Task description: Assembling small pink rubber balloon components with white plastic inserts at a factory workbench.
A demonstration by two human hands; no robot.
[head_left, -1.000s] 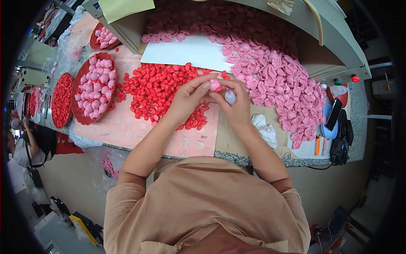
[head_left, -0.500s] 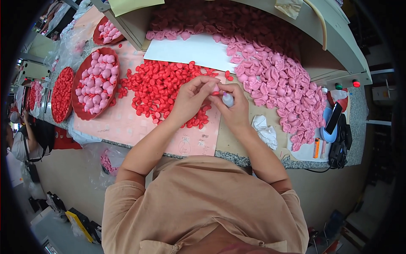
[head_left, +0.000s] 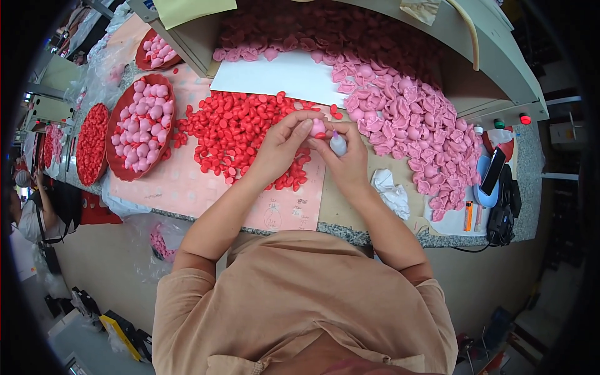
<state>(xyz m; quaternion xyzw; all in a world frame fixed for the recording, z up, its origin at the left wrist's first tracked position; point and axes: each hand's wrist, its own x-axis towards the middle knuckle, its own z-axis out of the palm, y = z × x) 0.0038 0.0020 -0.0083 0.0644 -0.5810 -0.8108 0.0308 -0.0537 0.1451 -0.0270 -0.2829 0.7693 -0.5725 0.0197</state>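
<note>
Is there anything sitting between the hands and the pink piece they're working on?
Nothing visible. The left hand already pinches the pink piece at its fingertips, and the right hand holds a small white bottle right beside it, above the red pieces.

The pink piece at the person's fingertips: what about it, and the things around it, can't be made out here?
Head view:
- Pink piece: shape mostly hidden by left hand fingers.
- Small bottle: lower part covered by right hand; contents too small to tell.
- Pink heap: back part dark under the shelf.
- Far red tray: blurred near the picture's rim.
</note>
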